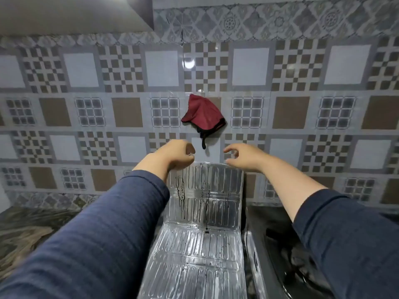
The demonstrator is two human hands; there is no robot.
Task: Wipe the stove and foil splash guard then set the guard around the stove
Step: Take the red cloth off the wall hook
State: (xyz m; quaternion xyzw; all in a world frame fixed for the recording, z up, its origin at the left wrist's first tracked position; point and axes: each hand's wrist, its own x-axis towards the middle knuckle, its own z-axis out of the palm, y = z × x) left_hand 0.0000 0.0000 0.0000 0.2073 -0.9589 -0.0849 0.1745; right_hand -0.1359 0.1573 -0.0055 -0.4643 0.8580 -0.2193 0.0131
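The foil splash guard (205,212) stands in the middle, its upper panel leaning on the tiled wall and its lower panel lying flat towards me. Dark drip streaks run down the upper panel. My left hand (174,155) hovers at the guard's top left corner with its fingers loosely curled and nothing in them. At the top right corner my right hand (241,157) has its fingers spread just above the edge. A red cloth (204,114) with black trim hangs on the wall above both hands. The black glossy stove (278,240) lies to the right of the guard, partly hidden by my right sleeve.
A marbled grey countertop (32,229) stretches to the left of the guard. The patterned tile wall (302,108) closes off the back. A hood or cabinet underside (75,14) juts out at the upper left.
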